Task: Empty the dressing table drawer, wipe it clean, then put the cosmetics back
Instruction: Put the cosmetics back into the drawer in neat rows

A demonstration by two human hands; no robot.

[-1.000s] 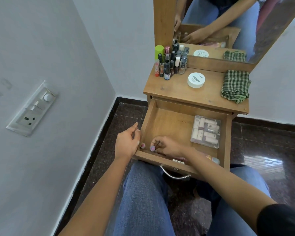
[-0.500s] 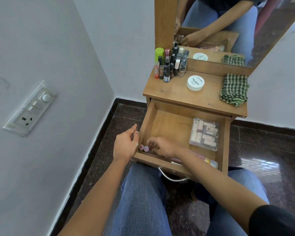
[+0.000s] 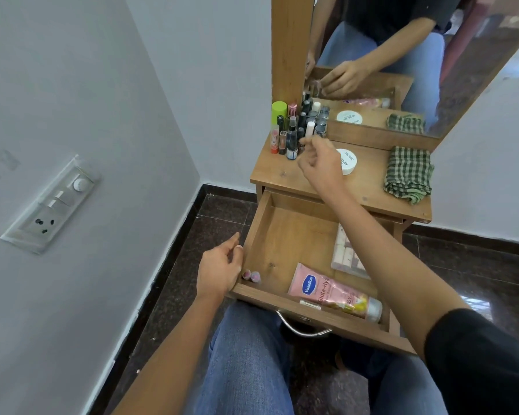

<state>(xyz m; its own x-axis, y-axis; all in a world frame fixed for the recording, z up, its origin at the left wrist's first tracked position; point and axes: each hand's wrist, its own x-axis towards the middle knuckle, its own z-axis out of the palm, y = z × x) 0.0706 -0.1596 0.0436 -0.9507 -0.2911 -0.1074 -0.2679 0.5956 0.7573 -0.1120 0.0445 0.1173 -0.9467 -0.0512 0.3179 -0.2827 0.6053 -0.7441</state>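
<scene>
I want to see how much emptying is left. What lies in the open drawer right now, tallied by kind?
Small pink-capped items: 2
Pink Vaseline tube: 1
Clear case of small rolls: 1
Thin pale stick at the front wall: 1
Total: 5 in view

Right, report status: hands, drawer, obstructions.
Left hand at drawer wall, relaxed. Right hand up at bottles, curled, load unclear. Drawer not empty: tube, case, two pink caps. Cloth folded on tabletop.
</scene>
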